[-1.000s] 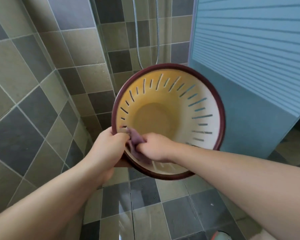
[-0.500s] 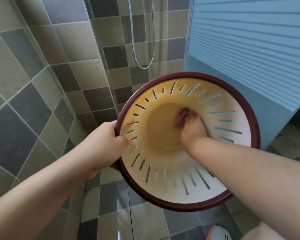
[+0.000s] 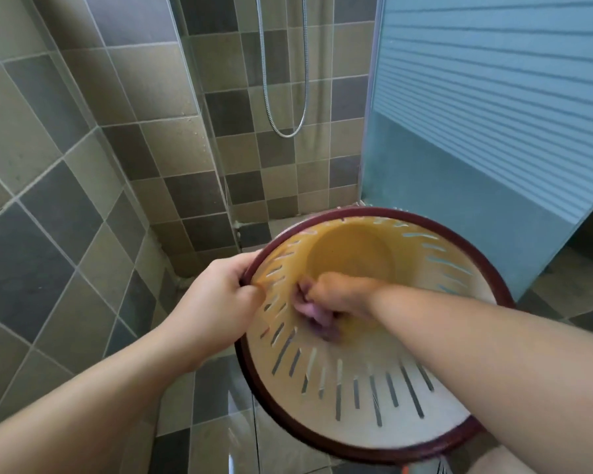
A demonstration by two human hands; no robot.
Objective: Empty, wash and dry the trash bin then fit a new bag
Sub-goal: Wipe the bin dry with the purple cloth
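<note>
The trash bin (image 3: 384,415) is a round cream-yellow plastic bin with slotted walls and a dark red rim. It is tilted with its mouth toward me, held off the floor at the lower right. My left hand (image 3: 220,295) grips the rim on the bin's left side. My right hand (image 3: 339,295) is inside the bin, closed on a small purple cloth (image 3: 314,314) pressed against the left inner wall. The bin's bottom looks bare.
Tiled walls stand at the left and ahead, with a tiled floor (image 3: 216,436) below. A metal shower hose (image 3: 285,128) hangs on the far wall. A frosted blue glass shower door (image 3: 476,148) stands at the right, close behind the bin.
The bin has dropped lower and to the right in view. My right hand with the cloth has moved from the bin's bottom to its left inner wall.
</note>
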